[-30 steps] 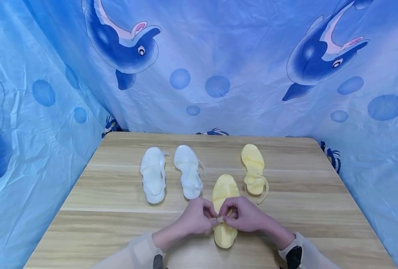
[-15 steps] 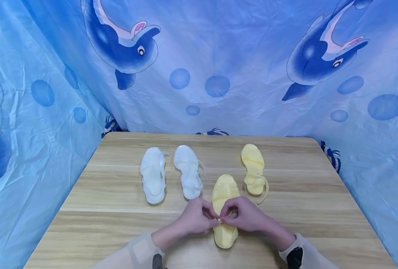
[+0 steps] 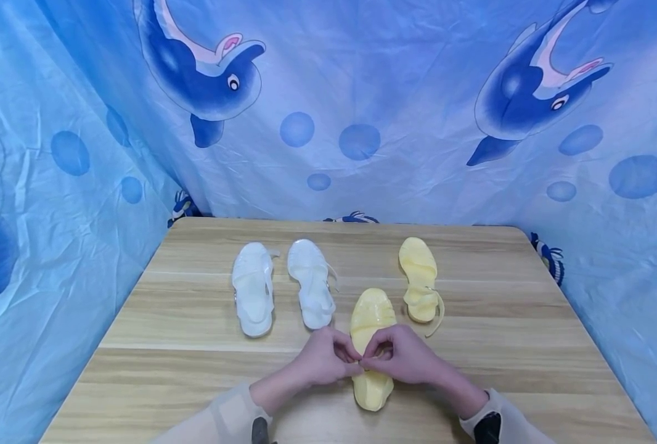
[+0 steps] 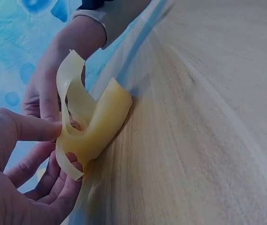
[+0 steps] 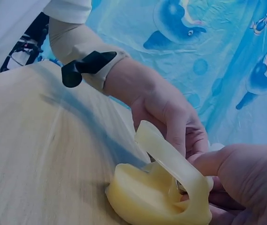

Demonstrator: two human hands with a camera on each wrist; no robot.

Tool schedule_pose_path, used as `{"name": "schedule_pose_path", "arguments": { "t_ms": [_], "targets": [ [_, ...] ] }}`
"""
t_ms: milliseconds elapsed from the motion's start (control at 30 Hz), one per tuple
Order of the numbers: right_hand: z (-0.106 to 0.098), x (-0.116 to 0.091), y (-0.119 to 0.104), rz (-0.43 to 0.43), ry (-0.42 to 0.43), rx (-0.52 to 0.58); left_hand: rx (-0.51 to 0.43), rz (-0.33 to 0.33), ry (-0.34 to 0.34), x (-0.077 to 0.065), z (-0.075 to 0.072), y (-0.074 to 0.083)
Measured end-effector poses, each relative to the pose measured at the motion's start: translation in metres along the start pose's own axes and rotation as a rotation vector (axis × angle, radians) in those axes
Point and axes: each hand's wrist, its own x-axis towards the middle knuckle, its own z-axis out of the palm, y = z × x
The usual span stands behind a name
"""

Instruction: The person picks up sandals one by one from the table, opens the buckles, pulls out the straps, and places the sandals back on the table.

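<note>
A yellow jelly sandal (image 3: 373, 308) lies on the table, toe pointing away, between my hands. My left hand (image 3: 325, 359) pinches its ankle strap between thumb and forefinger from the left. From the right, my right hand (image 3: 405, 356) pinches the strap close by, so the fingertips of both hands nearly meet over the sandal's middle. The strap (image 4: 68, 82) stands up in a loop above the heel in the left wrist view. A small metal buckle (image 5: 180, 188) shows in the right wrist view, partly hidden by fingers and strap.
A second yellow sandal (image 3: 417, 271) lies farther back to the right, its strap hanging loose. Two white sandals, one at far left (image 3: 253, 290) and one nearer the middle (image 3: 309, 283), lie side by side. The wooden table (image 3: 500, 345) meets a blue dolphin-print curtain (image 3: 417, 111).
My right fingertips have shifted slightly left, nearer the left ones, and the buckle seen earlier between them is now mostly covered. The sandals lie as before.
</note>
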Motion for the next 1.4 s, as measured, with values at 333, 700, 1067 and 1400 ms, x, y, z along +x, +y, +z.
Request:
{"name": "schedule_pose_path", "arguments": {
  "t_ms": [333,700,1067,1400],
  "targets": [
    [-0.003,0.0,0.003,0.013,-0.055,0.023,-0.044,-0.034,0.008,0.0,0.002,-0.003],
    [-0.005,0.0,-0.001,-0.016,-0.066,-0.004,-0.061,-0.025,0.006,0.0,0.003,-0.003],
    [-0.004,-0.001,0.001,0.003,-0.07,0.037,-0.07,-0.047,0.004,-0.002,0.003,-0.004],
    [-0.008,0.002,0.005,-0.033,-0.124,0.033,-0.059,-0.022,0.007,-0.001,0.004,-0.006]
  ]
}}
